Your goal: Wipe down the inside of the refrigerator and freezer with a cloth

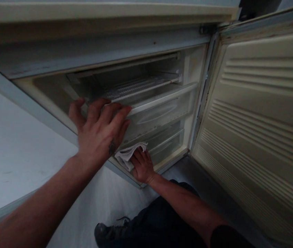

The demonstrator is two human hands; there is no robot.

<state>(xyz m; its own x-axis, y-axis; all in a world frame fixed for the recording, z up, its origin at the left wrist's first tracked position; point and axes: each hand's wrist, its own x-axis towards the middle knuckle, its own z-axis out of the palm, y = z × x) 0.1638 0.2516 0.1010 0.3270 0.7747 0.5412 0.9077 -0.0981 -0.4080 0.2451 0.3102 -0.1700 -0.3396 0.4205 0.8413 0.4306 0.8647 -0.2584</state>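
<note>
My left hand (100, 124) has its fingers hooked over the top edge of a clear freezer drawer (159, 112), near that drawer's left end. Lower down, my right hand (143, 166) grips a folded whitish cloth (128, 153). The cloth is against the lower left part of the freezer, beside the bottom drawer (168, 146); its exact contact is hidden by the hand. Above the upper drawer, a white wire shelf (141, 86) spans the compartment.
The freezer door (262, 113) stands wide open on the right, with ridges along its inner panel. A rust-marked frame (97, 51) runs above the compartment. My shoe (107, 232) rests on the pale floor (84, 210). A white side panel (14, 137) is at left.
</note>
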